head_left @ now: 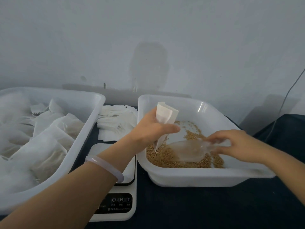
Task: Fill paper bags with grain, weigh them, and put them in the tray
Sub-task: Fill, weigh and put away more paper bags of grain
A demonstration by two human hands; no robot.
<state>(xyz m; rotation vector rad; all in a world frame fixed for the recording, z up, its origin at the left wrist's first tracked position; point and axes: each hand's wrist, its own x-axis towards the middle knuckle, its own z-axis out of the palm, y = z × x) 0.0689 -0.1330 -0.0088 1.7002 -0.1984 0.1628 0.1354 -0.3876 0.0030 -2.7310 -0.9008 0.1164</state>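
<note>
Filling step: the left hand [152, 128] grips an empty bag [163, 119] upright over the grain [166, 158] in the right tub [214, 111], the right hand [239, 146] pinches the scoop [191, 150] handle, and next the loaded scoop must reach the bag mouth.

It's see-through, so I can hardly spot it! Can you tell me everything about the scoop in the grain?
The scoop looks like clear plastic, with a rounded bowl and a short handle. It lies low and nearly flat in the white tub. Its bowl rests on the brown grain and its mouth points left. The right hand grips its handle. The grain shows through it, so I cannot tell whether any is inside.
</note>
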